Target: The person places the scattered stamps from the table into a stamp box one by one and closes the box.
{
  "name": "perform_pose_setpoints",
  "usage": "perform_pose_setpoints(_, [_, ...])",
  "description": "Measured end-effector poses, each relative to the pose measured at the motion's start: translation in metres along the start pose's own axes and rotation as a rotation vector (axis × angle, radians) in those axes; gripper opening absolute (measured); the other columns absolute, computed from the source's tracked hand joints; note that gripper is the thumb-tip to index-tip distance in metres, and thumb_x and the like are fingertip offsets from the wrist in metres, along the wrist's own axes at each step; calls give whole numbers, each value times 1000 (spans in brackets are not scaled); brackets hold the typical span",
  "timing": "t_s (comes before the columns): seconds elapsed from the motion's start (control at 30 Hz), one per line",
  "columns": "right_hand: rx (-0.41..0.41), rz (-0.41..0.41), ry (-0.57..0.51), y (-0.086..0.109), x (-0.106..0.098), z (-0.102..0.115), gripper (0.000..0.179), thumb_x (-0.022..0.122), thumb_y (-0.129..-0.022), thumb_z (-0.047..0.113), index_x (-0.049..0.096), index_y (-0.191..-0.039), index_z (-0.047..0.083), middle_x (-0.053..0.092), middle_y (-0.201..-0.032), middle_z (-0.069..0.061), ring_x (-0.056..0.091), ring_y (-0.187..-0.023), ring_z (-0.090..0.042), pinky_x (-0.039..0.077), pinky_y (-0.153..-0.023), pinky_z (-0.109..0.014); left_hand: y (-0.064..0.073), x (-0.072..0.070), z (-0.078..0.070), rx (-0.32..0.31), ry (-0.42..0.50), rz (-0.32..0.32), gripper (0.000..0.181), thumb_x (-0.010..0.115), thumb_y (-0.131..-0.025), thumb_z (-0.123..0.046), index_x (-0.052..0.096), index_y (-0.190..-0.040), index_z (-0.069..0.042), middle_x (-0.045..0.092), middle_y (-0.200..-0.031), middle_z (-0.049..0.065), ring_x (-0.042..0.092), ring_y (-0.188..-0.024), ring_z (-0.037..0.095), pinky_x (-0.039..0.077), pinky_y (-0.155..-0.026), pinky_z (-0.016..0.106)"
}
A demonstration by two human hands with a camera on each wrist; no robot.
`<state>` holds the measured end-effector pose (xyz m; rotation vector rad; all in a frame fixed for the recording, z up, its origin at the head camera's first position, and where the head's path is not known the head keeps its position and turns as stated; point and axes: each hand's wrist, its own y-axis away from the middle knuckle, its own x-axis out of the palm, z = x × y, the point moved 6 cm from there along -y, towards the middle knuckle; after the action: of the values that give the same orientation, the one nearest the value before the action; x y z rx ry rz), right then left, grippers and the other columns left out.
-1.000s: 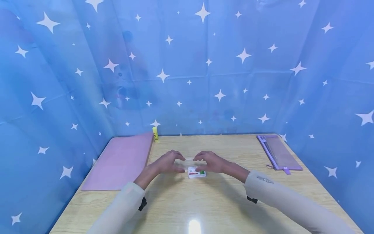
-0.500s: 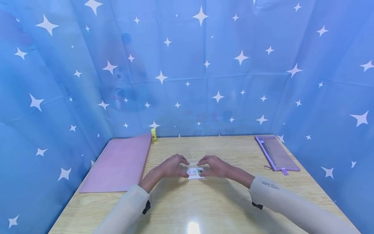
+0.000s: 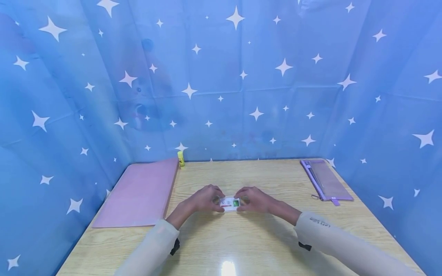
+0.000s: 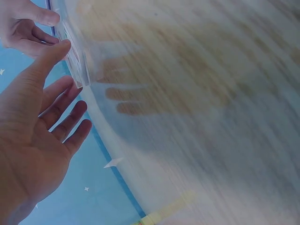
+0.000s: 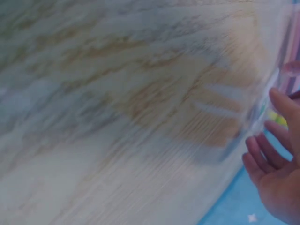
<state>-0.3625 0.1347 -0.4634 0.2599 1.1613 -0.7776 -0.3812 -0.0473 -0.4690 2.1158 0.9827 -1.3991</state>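
A small flat clear plastic case (image 3: 228, 204) with white, red and green print lies at the middle of the table between both hands. My left hand (image 3: 208, 198) pinches its left end with thumb and index finger; in the left wrist view the remaining fingers of that hand (image 4: 42, 122) spread loosely beside the transparent case (image 4: 80, 61). At the opposite end, my right hand (image 3: 256, 200) pinches the case between thumb and forefinger. Only part of this hand (image 5: 276, 154) shows at the edge of the right wrist view, where the case is blurred.
A pink folder (image 3: 138, 195) lies on the left of the wooden table (image 3: 221, 234). Beside its far corner stands a yellow glue stick (image 3: 181, 158). A purple mesh zip pouch (image 3: 326, 180) lies at the far right. Blue star-patterned curtains (image 3: 221, 76) surround the table.
Both hands have come down and closed in on the case from either side, and now pinch its ends. The printed face shows more fully between them.
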Motion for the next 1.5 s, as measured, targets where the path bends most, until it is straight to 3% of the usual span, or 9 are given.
perform_pose_setpoints(0.33, [31, 21, 5, -2, 6, -4, 40, 83, -91, 23, 73, -123, 1, 71, -125, -15, 66, -117, -33, 56, -95, -46, 1, 1, 0, -16, -20, 4, 51, 89, -83, -32, 75, -125, -8, 70, -128, 3, 62, -115, 16, 53, -97, 32])
perform_pose_setpoints(1.5, [55, 11, -5, 0, 9, -8, 39, 84, -90, 23, 74, -123, 4, 70, -127, -13, 66, -116, -31, 55, -90, -41, 1, 3, 2, -53, -3, 3, 52, 90, -82, -33, 75, -126, -9, 69, -130, 4, 62, -116, 18, 52, -97, 32])
